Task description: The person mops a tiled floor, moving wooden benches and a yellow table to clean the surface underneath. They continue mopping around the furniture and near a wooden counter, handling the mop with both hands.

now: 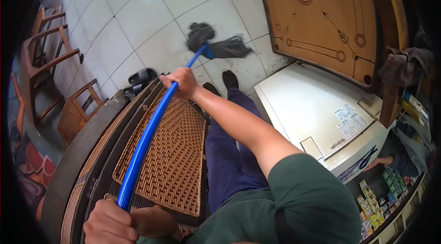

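A mop with a long blue handle slants from the lower left up to the tiled floor. Its grey string head lies spread on the tiles, strands fanned to the right. My left hand is wrapped round the top end of the handle at the bottom left. Farther down the handle, my right hand grips it with the arm stretched forward. My feet, in dark footwear, stand just behind the mop head.
A woven-seat bench sits close on my left, with black sandals beyond it. Wooden chairs stand at far left. To the right are a white chest freezer, a carrom board and another person's hand near small packets.
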Tool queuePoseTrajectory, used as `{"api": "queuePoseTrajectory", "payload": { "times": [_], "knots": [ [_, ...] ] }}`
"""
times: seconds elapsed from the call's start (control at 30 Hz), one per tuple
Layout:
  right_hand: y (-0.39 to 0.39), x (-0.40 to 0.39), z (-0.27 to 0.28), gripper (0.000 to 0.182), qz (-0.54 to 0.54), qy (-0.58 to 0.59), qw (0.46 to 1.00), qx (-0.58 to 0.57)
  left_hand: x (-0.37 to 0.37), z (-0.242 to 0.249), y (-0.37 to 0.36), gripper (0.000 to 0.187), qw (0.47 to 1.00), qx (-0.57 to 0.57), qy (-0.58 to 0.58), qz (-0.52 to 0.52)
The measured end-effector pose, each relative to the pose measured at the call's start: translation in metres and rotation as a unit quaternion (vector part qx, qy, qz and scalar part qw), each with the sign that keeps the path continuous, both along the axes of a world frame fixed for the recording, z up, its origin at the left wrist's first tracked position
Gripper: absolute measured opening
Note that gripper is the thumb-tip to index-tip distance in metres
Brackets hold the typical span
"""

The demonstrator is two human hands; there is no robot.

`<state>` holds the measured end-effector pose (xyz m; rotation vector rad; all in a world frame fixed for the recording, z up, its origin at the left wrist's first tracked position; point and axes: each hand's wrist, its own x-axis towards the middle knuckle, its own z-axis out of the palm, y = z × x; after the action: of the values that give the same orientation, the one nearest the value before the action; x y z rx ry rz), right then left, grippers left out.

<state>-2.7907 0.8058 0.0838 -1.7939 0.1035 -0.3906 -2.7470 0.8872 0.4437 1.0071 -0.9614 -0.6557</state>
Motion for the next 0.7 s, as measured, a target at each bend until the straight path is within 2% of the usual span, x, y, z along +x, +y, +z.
{"api": "queuePoseTrajectory", "payload": {
  "times": [0.07, 0.1, 0.17, 0.23, 0.3, 0.33, 0.4, 0.47, 0.5, 0.53, 0.6, 0.63, 0.7],
  "knots": [
    [0.023, 0.026, -0.006, 0.047, 0.158, 0.020, 0.986, 0.041, -0.015, 0.004, -0.004, 0.044, 0.983, 0.092, -0.112, 0.114],
    [0.030, 0.039, -0.008, 0.047, 0.231, 0.042, 0.972, 0.001, -0.018, -0.012, -0.006, 0.054, 0.989, 0.061, -0.094, 0.093],
    [0.043, 0.055, -0.004, 0.047, 0.279, 0.033, 0.959, 0.034, -0.011, -0.012, 0.015, 0.050, 0.987, 0.090, -0.082, 0.107],
    [0.047, 0.053, 0.004, 0.049, 0.317, 0.047, 0.947, 0.008, -0.010, -0.003, 0.033, 0.046, 0.976, 0.087, -0.065, 0.190],
    [0.038, 0.040, 0.005, 0.051, 0.315, 0.055, 0.947, -0.024, -0.006, 0.005, 0.051, 0.043, 0.981, 0.062, -0.017, 0.184],
    [0.031, 0.027, 0.011, 0.052, 0.292, 0.042, 0.955, 0.004, -0.005, 0.009, 0.060, 0.049, 0.982, 0.058, 0.000, 0.179],
    [0.005, -0.001, 0.015, 0.049, 0.324, 0.115, 0.935, -0.091, -0.014, 0.002, 0.069, 0.053, 0.977, 0.011, 0.039, 0.208],
    [-0.021, -0.040, 0.000, 0.046, 0.307, 0.144, 0.937, -0.084, -0.021, -0.016, 0.064, 0.053, 0.975, -0.026, 0.070, 0.209],
    [-0.032, -0.062, -0.013, 0.036, 0.234, 0.059, 0.963, -0.118, -0.028, -0.030, 0.058, 0.049, 0.970, -0.053, 0.090, 0.220],
    [-0.047, -0.078, -0.021, 0.027, 0.194, 0.031, 0.976, -0.092, -0.034, -0.042, 0.052, 0.047, 0.966, -0.052, 0.105, 0.229],
    [-0.071, -0.101, -0.033, 0.031, 0.153, 0.090, 0.972, -0.156, -0.043, -0.066, 0.043, 0.043, 0.962, -0.075, 0.142, 0.222],
    [-0.073, -0.105, -0.030, 0.036, 0.107, 0.084, 0.981, -0.138, -0.051, -0.073, 0.041, 0.042, 0.960, -0.077, 0.143, 0.227],
    [-0.067, -0.111, -0.027, 0.039, 0.093, 0.087, 0.980, -0.154, -0.066, -0.064, 0.041, 0.042, 0.965, -0.075, 0.133, 0.214]
  ]
}}
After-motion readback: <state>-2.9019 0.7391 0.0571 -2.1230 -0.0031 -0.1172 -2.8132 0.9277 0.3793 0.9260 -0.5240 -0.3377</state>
